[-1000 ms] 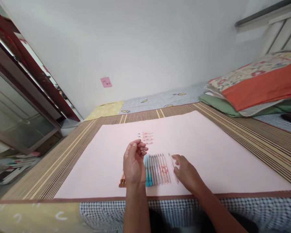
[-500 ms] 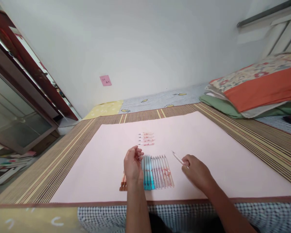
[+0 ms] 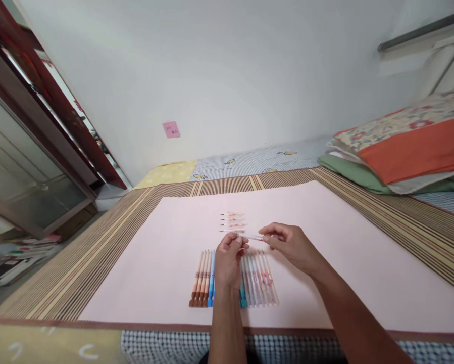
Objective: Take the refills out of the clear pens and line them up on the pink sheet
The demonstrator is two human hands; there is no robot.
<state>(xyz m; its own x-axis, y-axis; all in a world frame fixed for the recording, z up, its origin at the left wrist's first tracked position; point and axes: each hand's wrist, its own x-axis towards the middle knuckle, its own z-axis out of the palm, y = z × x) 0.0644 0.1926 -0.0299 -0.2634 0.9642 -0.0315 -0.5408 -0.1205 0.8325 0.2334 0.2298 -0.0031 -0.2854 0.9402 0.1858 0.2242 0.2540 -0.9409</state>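
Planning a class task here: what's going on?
A person's right-hand grip holds a slim whitish pen with red marks above a large pale pink sheet. The left-hand grip meets the pen's other end; whether it pinches is unclear. Beyond, four slim pens with dark tips lie crosswise. Nearer, brown-ended peach pens, blue and teal pens and pale red-patterned pens form a lengthwise row, partly hidden by the left arm.
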